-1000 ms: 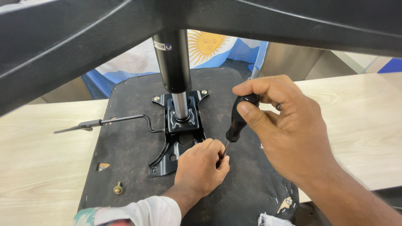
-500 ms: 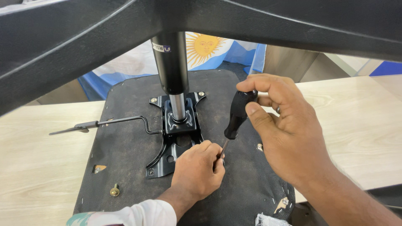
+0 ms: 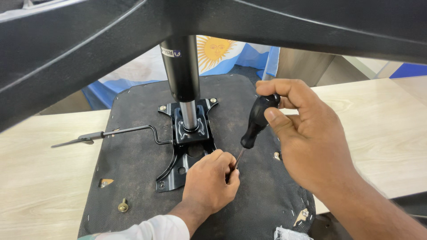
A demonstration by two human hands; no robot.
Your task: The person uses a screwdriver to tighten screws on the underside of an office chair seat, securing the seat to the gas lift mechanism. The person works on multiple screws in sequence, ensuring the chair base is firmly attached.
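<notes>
Right hand [image 3: 307, 138] is clamping its fingers round the black handle of the screwdriver [image 3: 258, 119], thumb pressing on the front, tool leaning down and to the left. Left hand [image 3: 211, 180] is curled shut low down around the shaft, fingertips pinching where the tip is meeting the seat base [image 3: 133, 151], just beside the lower right corner of the bracket [image 3: 187, 142]. The tip itself is hiding under those fingers, so I can't tell what it's sitting in.

Only one view, the head cam, so going off that: compared with a second ago, both hands are holding pretty much the same spots. The handle is sitting a touch more upright and the left hand is tucking in slightly closer to the bracket. To me that reads like they're still steadying and turning at that same corner, not moving on to another one.

Around it all: the gas cylinder [image 3: 182, 71] is sticking up out of the bracket, the lever [image 3: 111, 133] is poking out to the left, and a brass bolt [image 3: 122, 206] is lying loose near the front left edge. Everything is resting on a pale wooden table [image 3: 40, 178].
</notes>
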